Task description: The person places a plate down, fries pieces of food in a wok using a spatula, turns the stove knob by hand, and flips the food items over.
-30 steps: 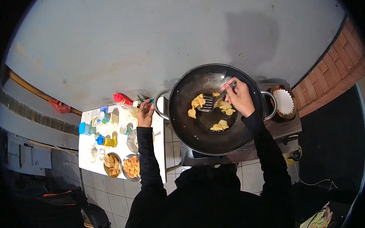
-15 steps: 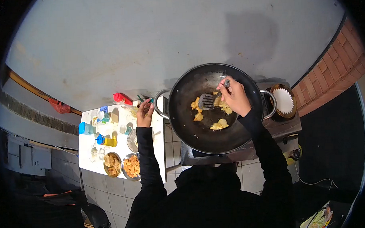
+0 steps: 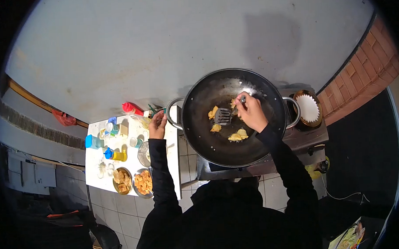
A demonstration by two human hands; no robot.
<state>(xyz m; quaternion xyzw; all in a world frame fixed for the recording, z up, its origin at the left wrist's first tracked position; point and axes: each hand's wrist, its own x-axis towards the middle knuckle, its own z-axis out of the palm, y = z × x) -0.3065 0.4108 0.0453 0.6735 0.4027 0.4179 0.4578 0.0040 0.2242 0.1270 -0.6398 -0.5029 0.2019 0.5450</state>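
Note:
A wide dark wok (image 3: 200, 137) stands on the stove, with several pieces of yellow-golden frying food (image 3: 238, 135) in it. My right hand (image 3: 252, 114) is over the wok, closed round the handle of a slotted turner (image 3: 223, 116). The turner's head lies low in the wok, between the food pieces; the hand hides some of the food behind it. Just left of the wok's left loop handle (image 3: 169, 114) is my left hand (image 3: 157, 126), its fingers loosely bent and apart. Whether its fingertips touch the handle I cannot tell.
On the white table (image 3: 166, 169) to the left are a bowl of golden fried pieces (image 3: 143, 182), another bowl of food (image 3: 122, 180), a blue-lidded yellow bottle (image 3: 115, 154) and a red bottle (image 3: 132, 109). Right of the wok sits a white paper-lined container (image 3: 309, 109).
My right hand has moved slightly left and down with the turner. The food under and beside the turner has shifted a little. My left hand stays by the wok handle.

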